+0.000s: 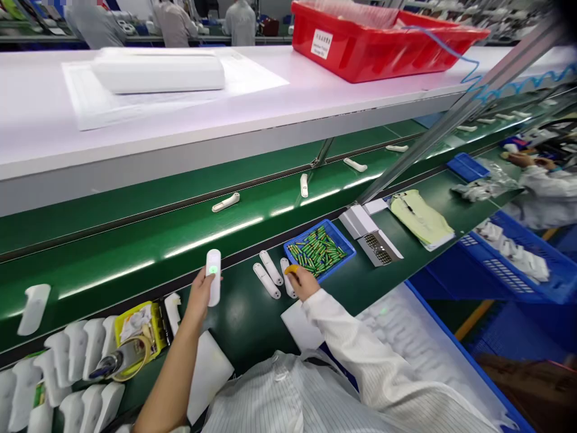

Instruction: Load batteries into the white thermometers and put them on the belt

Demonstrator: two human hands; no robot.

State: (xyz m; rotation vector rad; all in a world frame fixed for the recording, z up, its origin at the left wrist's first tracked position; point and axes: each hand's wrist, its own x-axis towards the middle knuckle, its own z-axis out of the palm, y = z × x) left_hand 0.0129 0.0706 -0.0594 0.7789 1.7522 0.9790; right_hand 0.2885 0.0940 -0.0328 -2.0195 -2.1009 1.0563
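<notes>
My left hand (201, 291) is closed around a slim white handheld device (213, 294), held upright with a green light glowing on its face. Over at the blue tray (349, 245) of green-and-gold batteries (320, 248), my right hand (304, 282) has its fingers drawn together, a yellow finger cot on one fingertip. Those fingertips are at a white device (285, 273) lying by the tray's left corner; whether they grip anything is hidden. Two similar white devices (267, 281) lie just left of it on the green bench.
Many white housings (76, 346) stand at lower left beside a yellow bin (157, 322) and tape roll (143, 355). White parts ride the green conveyor (265, 210). A shelf (252, 117) with a red bin (360, 54) overhangs. An angled metal post (419, 141) rises right; a co-worker's sleeve (547, 192) is beyond.
</notes>
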